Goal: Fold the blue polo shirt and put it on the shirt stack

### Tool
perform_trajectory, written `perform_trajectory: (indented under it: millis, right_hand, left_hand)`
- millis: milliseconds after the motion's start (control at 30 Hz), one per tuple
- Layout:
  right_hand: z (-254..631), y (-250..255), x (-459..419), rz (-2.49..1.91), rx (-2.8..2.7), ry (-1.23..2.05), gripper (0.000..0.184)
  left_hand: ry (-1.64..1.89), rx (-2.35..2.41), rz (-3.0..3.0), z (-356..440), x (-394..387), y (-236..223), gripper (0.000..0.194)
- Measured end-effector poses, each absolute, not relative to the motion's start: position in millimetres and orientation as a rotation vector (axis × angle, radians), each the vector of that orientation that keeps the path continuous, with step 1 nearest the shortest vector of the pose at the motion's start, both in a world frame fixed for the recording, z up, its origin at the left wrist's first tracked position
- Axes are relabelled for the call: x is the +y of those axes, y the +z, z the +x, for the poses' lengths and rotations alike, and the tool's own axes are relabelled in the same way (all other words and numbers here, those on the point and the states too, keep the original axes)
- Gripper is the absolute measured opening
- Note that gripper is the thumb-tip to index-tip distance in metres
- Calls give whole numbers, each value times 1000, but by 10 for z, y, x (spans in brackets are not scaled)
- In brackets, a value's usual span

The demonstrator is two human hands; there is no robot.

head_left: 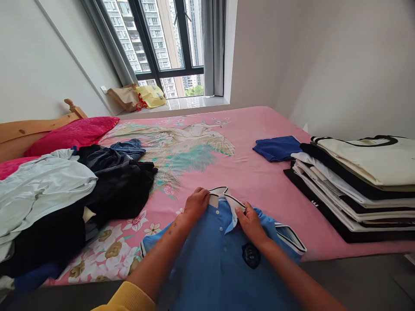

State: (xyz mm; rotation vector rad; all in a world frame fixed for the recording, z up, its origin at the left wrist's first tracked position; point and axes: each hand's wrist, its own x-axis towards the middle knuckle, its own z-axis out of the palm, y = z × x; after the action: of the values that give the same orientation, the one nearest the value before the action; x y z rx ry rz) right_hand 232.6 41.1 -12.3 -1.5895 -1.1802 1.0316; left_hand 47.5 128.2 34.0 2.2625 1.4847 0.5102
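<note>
A light blue polo shirt (214, 259) lies face up at the near edge of the bed, with a white collar edged in black (223, 192) and a dark badge (251, 255) on the chest. My left hand (196, 205) pinches the left side of the collar. My right hand (249, 220) grips the collar's right side by the button placket. Both hands rest on the shirt with fingers closed on the fabric.
The bed has a pink flowered sheet (227, 168). A heap of unfolded dark and pale clothes (65, 198) lies at the left. A stack of folded garments (356, 185) sits at the right, a folded blue item (277, 148) beside it. Pink pillows (71, 134) and bags (139, 96) lie beyond.
</note>
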Motion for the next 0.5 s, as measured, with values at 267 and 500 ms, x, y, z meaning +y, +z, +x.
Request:
perform_trajectory:
  millis: [267,500]
  right_hand:
    - [2161,-40,306,-1462,-1003,1162,33]
    - [2046,-127,-9,-1524,-1494,1051,16]
  left_hand:
    - [879,1553,2106,558,880,67,22]
    - [536,1368,2202,472,254,-69,20]
